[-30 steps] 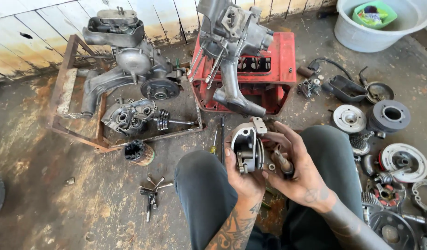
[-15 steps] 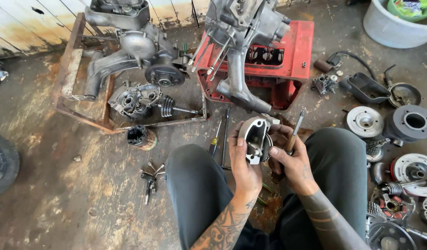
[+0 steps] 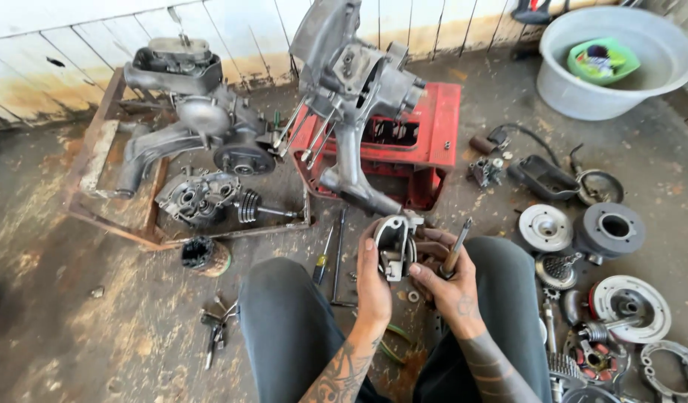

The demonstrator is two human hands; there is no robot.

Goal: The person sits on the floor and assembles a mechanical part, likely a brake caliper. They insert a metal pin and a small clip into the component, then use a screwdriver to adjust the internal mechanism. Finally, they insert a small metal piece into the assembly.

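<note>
Centrally, left hand (image 3: 374, 287) gripping engine cylinder (image 3: 394, 246), right hand (image 3: 450, 285) holding screwdriver (image 3: 456, 250)

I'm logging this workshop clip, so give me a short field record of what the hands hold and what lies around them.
left hand: grips a round metal engine part
right hand: holds a slim rod-like tool, fingers on the part
ahead: engine casing on a red stand
right floor: metal discs, grey basin
left floor: second engine on a rusty frame

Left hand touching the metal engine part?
Touching. Head view: left hand wraps its fingers around the rounded metal engine part, no gap between them.
</note>
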